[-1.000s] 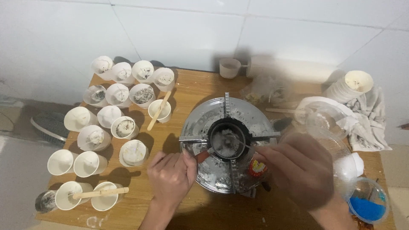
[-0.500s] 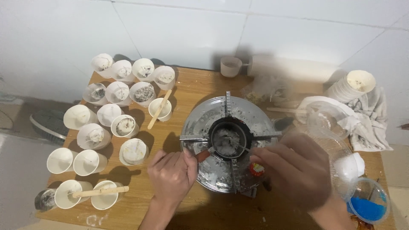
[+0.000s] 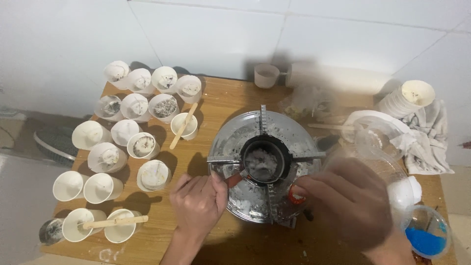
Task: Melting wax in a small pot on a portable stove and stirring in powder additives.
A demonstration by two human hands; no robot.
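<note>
Stove: round silver metal burner [image 3: 230, 142] with four pan-support arms, standing near the middle of the wooden tabletop [image 3: 223, 100], toward its front edge
Pot: small dark metal pot [image 3: 264, 161] holding a pale grey-white mass, seated on the burner's centre, its reddish handle pointing toward the front-left
Left hand: left hand [image 3: 198, 203] curled near the front edge, thumb and fingers pinching the pot's reddish handle at the burner's left rim
Right hand: right hand [image 3: 351, 201] blurred, lying over the burner's right front rim; fingers bent and close together beside a small red knob [image 3: 295, 196], though whether they grip it cannot be told
Cups: white paper cups [image 3: 132, 105] crowded over the tabletop's left half, several with dried grey residue inside, some tipped on their sides
Sticks: flat wooden stirring sticks [image 3: 184, 125], one leaning in a cup just left of the burner, another laid across two cups at the front-left corner
Right edge: clear plastic tub of blue powder [image 3: 426, 240] at the front-right corner; crumpled grey cloth [image 3: 431, 135] and a stack of white cups [image 3: 409, 98] toward the back-right corner
</note>
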